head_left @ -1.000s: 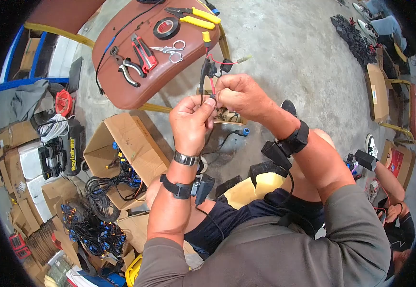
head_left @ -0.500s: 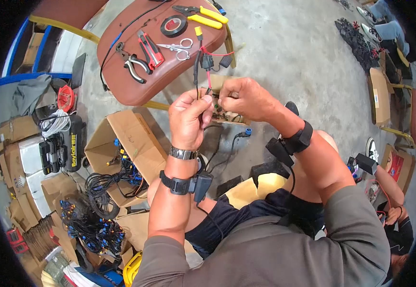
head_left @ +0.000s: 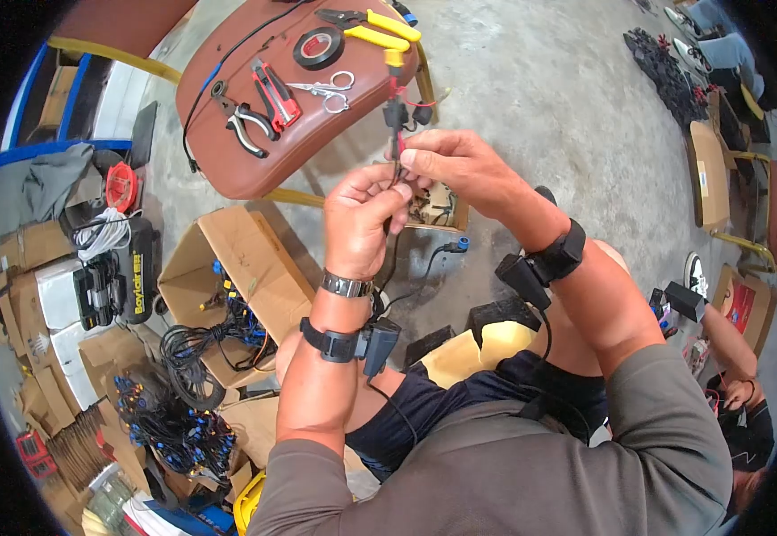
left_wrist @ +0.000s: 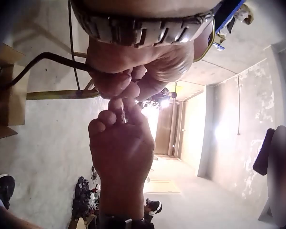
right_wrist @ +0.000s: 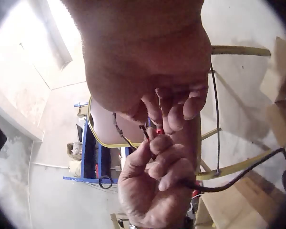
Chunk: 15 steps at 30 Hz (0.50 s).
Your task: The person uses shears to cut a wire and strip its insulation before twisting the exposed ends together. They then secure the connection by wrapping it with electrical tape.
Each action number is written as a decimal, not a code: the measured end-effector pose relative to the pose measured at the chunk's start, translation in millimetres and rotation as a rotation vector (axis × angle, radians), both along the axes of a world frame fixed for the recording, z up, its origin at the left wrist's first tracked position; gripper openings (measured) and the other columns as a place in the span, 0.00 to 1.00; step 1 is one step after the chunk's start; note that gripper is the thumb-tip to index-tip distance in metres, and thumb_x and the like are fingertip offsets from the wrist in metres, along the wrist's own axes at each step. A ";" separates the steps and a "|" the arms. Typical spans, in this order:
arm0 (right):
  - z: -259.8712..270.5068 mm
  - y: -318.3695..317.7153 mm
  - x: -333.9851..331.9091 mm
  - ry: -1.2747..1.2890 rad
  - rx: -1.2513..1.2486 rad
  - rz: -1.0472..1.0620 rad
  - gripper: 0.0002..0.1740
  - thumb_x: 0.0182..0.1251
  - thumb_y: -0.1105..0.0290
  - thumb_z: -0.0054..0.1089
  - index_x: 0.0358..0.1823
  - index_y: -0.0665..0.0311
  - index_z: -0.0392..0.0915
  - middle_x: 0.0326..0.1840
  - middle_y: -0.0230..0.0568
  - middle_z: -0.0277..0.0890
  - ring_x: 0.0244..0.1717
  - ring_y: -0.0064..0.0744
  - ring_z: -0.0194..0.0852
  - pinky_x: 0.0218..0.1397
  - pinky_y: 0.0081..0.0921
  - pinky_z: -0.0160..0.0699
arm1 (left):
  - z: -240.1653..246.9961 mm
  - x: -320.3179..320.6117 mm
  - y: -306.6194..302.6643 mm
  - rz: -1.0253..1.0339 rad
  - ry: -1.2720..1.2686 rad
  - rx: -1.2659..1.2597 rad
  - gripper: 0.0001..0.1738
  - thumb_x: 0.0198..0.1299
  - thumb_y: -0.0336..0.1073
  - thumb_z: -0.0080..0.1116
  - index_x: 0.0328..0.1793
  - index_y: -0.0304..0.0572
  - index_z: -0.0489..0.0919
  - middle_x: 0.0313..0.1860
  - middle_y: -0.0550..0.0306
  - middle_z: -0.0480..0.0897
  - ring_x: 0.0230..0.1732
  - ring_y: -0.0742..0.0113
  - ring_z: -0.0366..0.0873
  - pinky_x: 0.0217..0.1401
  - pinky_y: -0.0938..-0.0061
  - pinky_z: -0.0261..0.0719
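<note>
In the head view my left hand (head_left: 362,214) pinches a thin wire harness (head_left: 396,116) between thumb and fingers. My right hand (head_left: 464,170) pinches the wires just above the left fingertips. The harness rises from the hands, with black parts, a red wire and a yellow connector (head_left: 394,58) at its upper end. Seen from the right wrist, the left hand (right_wrist: 155,186) holds a dark cable (right_wrist: 229,185) that leaves its palm side, while short wire ends (right_wrist: 144,131) show between both hands. The fingers partly hide the gripped stretch.
On the brown chair seat (head_left: 228,174) lie black-handled pliers (head_left: 244,123), a red cutter knife (head_left: 275,98), scissors (head_left: 328,89), black tape (head_left: 319,47) and yellow-handled pliers (head_left: 371,31). An open carton (head_left: 254,259) with cables stands at the left. A small box (head_left: 451,219) sits beyond the hands.
The right hand drew slightly apart from the left, then came back and now pinches the wires above it. The yellow connector end has swung to the right.
</note>
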State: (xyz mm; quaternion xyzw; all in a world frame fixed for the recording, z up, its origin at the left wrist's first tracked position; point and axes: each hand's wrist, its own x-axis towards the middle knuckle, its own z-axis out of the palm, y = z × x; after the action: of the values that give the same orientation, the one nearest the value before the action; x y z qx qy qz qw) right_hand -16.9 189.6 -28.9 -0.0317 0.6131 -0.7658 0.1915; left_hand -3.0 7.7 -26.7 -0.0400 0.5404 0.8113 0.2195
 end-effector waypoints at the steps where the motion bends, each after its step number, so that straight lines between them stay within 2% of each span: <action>1: -2.7 1.3 -0.4 -0.035 -0.064 -0.009 0.13 0.72 0.64 0.59 0.46 0.67 0.83 0.37 0.32 0.80 0.37 0.20 0.76 0.43 0.21 0.77 | -1.1 0.6 2.1 -0.030 0.034 0.011 0.14 0.59 0.25 0.61 0.52 0.30 0.80 0.33 0.56 0.83 0.25 0.72 0.76 0.26 0.79 0.72; 4: -8.1 6.9 -2.0 -0.117 -0.212 -0.040 0.14 0.72 0.62 0.61 0.47 0.67 0.82 0.39 0.33 0.81 0.41 0.22 0.78 0.48 0.23 0.78 | 5.9 5.8 10.9 0.018 -0.011 0.015 0.15 0.62 0.27 0.61 0.54 0.29 0.80 0.37 0.53 0.85 0.30 0.68 0.81 0.33 0.74 0.79; 5: -7.7 9.3 -3.4 -0.127 -0.231 -0.058 0.14 0.72 0.62 0.61 0.47 0.67 0.82 0.40 0.34 0.81 0.41 0.23 0.78 0.49 0.23 0.79 | 7.3 4.3 7.4 -0.038 -0.042 0.001 0.14 0.64 0.29 0.59 0.54 0.29 0.80 0.37 0.51 0.85 0.33 0.65 0.83 0.38 0.71 0.83; 9: -3.4 15.3 -1.9 -0.140 -0.208 -0.048 0.14 0.72 0.62 0.60 0.48 0.67 0.81 0.43 0.36 0.82 0.42 0.23 0.79 0.48 0.24 0.79 | 3.1 2.3 2.5 -0.197 -0.054 -0.046 0.12 0.66 0.33 0.59 0.49 0.31 0.82 0.32 0.52 0.85 0.31 0.68 0.82 0.35 0.73 0.83; 15: 3.0 16.4 -7.2 -0.109 -0.178 -0.160 0.12 0.72 0.71 0.55 0.51 0.67 0.80 0.42 0.36 0.82 0.38 0.21 0.78 0.43 0.21 0.80 | -0.7 6.5 3.0 -0.033 -0.031 -0.088 0.10 0.66 0.33 0.61 0.48 0.33 0.82 0.32 0.53 0.85 0.29 0.68 0.82 0.34 0.74 0.83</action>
State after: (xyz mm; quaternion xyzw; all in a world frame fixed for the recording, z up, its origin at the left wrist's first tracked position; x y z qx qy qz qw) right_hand -24.1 206.0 -25.9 0.0422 0.5321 -0.8305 0.1592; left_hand 3.5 10.7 -27.4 -0.0535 0.5728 0.7822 0.2393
